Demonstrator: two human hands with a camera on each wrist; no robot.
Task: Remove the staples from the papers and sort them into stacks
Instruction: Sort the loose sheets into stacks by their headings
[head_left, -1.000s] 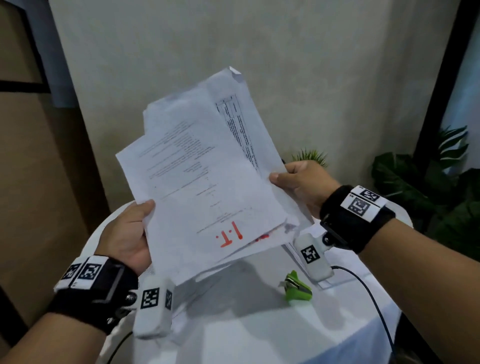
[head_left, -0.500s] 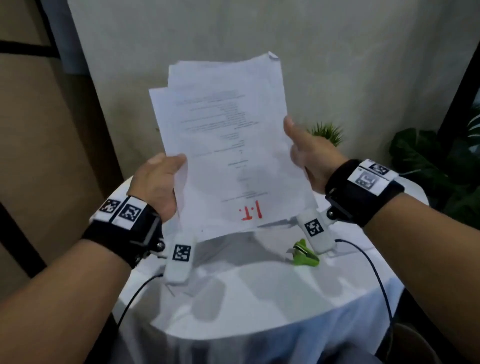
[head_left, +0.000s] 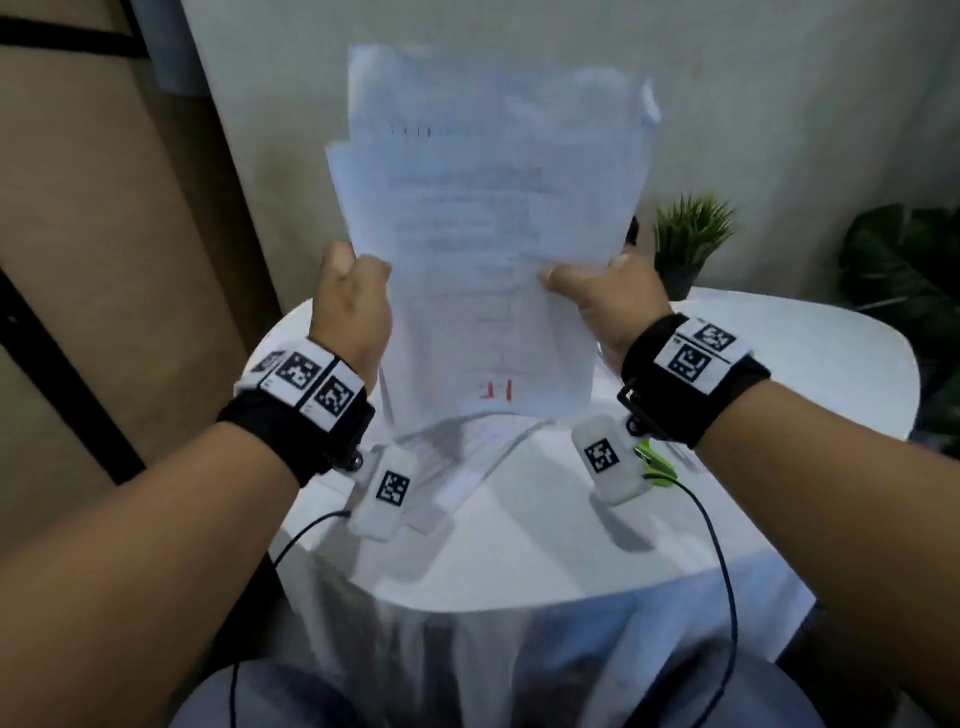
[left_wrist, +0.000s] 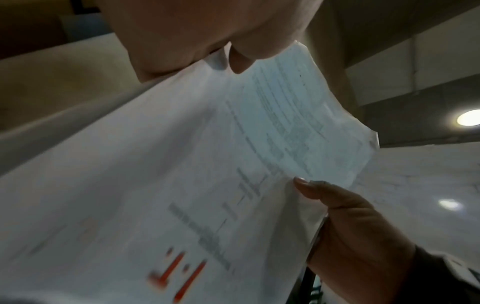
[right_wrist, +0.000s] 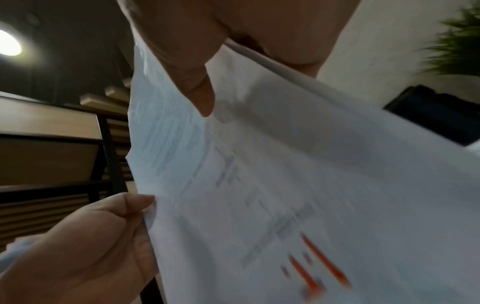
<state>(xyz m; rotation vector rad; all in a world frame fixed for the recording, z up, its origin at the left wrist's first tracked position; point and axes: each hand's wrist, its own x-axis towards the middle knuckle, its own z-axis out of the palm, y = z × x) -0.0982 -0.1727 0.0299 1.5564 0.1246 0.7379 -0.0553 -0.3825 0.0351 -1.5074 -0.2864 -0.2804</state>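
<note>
A bundle of white printed papers (head_left: 488, 234) stands upright in the air above the table, with red letters near its lower edge. My left hand (head_left: 353, 301) grips its left edge and my right hand (head_left: 602, 291) pinches its right edge, thumb on the front sheet. The left wrist view shows the papers (left_wrist: 182, 174) with the right hand (left_wrist: 345, 216) at their far side. From the right wrist, the papers (right_wrist: 285, 174) fill the view and the left hand (right_wrist: 98, 236) holds the opposite edge. A green staple remover (head_left: 655, 465) lies on the table, partly hidden behind my right wrist camera.
A round table with a white cloth (head_left: 519, 545) stands below the hands, more white sheets (head_left: 467, 457) lying on it under the bundle. A small potted plant (head_left: 688, 234) stands at the table's back edge, larger leaves (head_left: 904, 270) to the right. A wall is close behind.
The bundle has turned from a leftward tilt to upright and its sheets have drawn together. Both hands have shifted down the side edges and come closer to each other.
</note>
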